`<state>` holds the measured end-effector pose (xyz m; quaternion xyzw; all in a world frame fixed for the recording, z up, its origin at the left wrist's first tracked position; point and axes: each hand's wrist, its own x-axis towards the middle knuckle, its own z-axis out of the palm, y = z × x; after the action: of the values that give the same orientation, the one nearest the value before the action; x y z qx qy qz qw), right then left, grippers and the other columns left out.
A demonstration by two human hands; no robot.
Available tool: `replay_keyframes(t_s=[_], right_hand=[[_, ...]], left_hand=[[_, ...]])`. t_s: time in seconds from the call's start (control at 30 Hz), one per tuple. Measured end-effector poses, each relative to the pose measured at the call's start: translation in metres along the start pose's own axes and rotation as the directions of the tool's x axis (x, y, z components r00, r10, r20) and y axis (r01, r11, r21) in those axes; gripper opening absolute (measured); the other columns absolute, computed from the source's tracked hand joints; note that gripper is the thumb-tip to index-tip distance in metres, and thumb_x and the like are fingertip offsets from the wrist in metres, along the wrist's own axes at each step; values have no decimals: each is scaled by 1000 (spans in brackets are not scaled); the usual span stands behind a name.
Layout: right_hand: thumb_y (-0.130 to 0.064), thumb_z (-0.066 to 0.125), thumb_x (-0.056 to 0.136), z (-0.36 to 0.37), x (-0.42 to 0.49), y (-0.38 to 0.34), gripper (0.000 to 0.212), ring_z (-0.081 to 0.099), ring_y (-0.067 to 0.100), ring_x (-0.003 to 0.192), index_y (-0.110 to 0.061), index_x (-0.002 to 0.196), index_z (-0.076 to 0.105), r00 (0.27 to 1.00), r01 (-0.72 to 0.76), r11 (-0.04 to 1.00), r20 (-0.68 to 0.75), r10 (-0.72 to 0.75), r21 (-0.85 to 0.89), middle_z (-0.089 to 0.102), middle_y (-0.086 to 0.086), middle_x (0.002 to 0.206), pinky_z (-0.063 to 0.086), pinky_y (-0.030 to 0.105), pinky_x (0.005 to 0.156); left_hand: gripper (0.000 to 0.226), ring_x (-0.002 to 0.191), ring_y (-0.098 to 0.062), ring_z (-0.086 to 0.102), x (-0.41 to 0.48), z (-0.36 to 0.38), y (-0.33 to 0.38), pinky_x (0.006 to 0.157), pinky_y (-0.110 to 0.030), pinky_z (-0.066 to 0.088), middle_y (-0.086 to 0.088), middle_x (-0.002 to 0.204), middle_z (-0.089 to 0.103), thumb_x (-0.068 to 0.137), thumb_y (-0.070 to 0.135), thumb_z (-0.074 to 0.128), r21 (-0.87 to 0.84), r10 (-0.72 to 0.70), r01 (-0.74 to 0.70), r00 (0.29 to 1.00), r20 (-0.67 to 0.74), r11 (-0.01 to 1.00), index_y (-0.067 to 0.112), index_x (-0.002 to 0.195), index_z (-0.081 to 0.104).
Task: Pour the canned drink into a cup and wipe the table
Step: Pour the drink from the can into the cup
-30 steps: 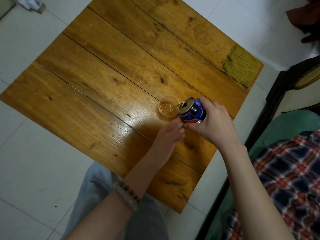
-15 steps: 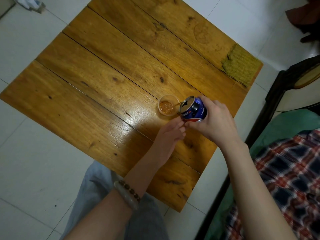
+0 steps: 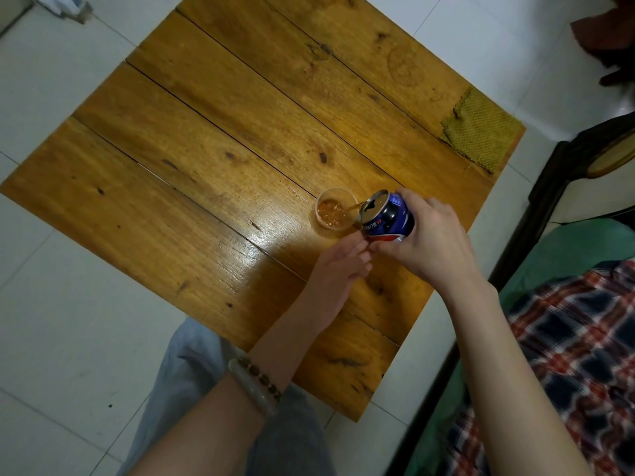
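A small clear plastic cup (image 3: pixel 332 211) stands on the wooden table (image 3: pixel 213 159), part full of brown fizzy drink. My right hand (image 3: pixel 431 242) grips a blue can (image 3: pixel 388 218), tipped to the left with its open top at the cup's right rim. A thin brown stream runs from the can into the cup. My left hand (image 3: pixel 338 269) rests on the table just below the cup and can, fingers straight and pointing toward the can, holding nothing. A yellow-green cloth (image 3: pixel 481 130) lies flat at the table's far right corner.
White tiled floor surrounds the table. A dark wooden bed frame (image 3: pixel 543 201) with green and plaid bedding (image 3: pixel 577 338) runs along the right. My grey-trousered knee (image 3: pixel 192 365) is under the near table edge. Crumpled paper (image 3: pixel 62 3) lies on the floor at top left.
The can has tipped a little further and the drink level in the cup has risen slightly. Both hands stay almost where they were.
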<state>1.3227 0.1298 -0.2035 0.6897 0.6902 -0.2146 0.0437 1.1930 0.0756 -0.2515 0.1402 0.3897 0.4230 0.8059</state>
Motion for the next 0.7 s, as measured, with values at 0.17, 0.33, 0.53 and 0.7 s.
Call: replay_keyframes(t_s=[0.17, 0.33, 0.53, 0.7], right_hand=[[-47, 74, 68, 0, 0, 0, 78, 47, 29, 109, -23, 135, 41, 1000, 1, 1000, -7, -1, -5, 56, 9, 114, 43, 40, 84], [-46, 75, 68, 1, -1, -1, 80, 46, 29, 111, -23, 136, 40, 1000, -1, 1000, -4, 1, -1, 55, 10, 115, 44, 41, 86], [-46, 75, 68, -2, -2, -4, 77, 47, 29, 109, -23, 134, 42, 1000, 4, 1000, 1, -4, 0, 55, 10, 112, 42, 40, 83], [-47, 74, 68, -2, -2, -4, 78, 47, 29, 110, -23, 135, 41, 1000, -2, 1000, 9, 2, -8, 55, 10, 114, 43, 41, 85]], left_hand=[[42, 107, -20, 47, -1, 1, 0, 88, -28, 38, 10, 97, 68, 77, 8, 51, 14, -2, 2, 1000, -14, 1000, 40, 91, 74], [39, 107, -15, 54, -1, 0, 0, 88, -25, 43, 8, 98, 70, 75, 8, 54, -15, -7, 6, 1000, -30, 1000, 38, 89, 75], [41, 108, -18, 51, -2, 0, 0, 90, -29, 39, 9, 98, 70, 77, 6, 51, -3, -5, 4, 1000, -11, 1000, 38, 90, 75], [41, 105, -12, 56, -3, 0, 1, 90, -27, 41, 10, 98, 71, 77, 7, 51, -10, -4, 4, 1000, -12, 1000, 37, 89, 75]])
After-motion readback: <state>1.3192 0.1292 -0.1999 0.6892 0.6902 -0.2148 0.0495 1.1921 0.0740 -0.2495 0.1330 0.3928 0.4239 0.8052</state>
